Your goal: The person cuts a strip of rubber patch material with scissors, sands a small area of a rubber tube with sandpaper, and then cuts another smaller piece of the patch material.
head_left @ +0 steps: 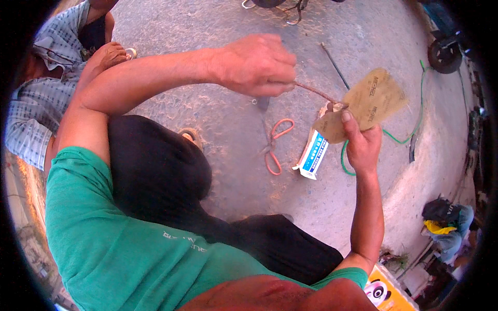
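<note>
My left hand (257, 65) is closed at the upper middle, slightly blurred, with its fingers pinching one end of a thin reddish-brown cord-like strip (316, 92). The strip runs across to my right hand (362, 142). There the thumb and fingers grip a tan printed sheet (381, 96), part of which bends down in front of the thumb. Where the strip's far end meets the sheet, I cannot make out how it is held. Below the sheet lies a narrow white and blue box (314, 158) on the ground. Red-handled scissors (275, 145) rest left of the box.
A dark thin rod (336, 66) lies beyond my hands. Green hose (402, 140) curves over the concrete (233, 181) on the right. A small black wheel (445, 54) stands far right. Another person in checked clothes (33, 122) sits at left. An orange panel (389, 291) shows at lower right.
</note>
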A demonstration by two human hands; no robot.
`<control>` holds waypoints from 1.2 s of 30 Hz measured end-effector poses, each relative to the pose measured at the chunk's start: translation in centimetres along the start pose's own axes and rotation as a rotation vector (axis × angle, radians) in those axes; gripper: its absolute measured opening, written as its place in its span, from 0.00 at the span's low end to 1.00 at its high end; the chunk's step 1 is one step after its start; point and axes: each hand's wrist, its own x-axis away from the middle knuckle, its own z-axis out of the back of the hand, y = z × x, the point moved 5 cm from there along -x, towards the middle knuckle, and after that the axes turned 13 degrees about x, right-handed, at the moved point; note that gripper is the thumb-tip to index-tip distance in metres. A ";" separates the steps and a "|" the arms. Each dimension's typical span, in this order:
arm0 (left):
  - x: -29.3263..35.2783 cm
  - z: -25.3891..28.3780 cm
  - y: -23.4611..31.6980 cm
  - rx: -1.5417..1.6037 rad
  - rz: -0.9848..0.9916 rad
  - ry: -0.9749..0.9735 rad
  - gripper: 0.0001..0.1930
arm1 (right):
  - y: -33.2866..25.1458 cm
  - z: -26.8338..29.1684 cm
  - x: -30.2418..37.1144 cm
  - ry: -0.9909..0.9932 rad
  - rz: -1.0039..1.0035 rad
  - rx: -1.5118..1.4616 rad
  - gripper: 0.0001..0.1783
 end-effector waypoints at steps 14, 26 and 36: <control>-1.7 1.7 0.9 -0.049 -0.107 0.134 0.11 | -2.9 2.3 0.3 0.508 0.715 0.860 0.19; -2.4 1.4 -1.0 0.189 0.276 0.212 0.13 | -4.0 2.3 0.5 0.475 0.892 0.836 0.18; -4.6 -0.2 -3.3 0.869 0.604 0.276 0.14 | -4.7 0.3 0.6 0.439 0.833 0.527 0.14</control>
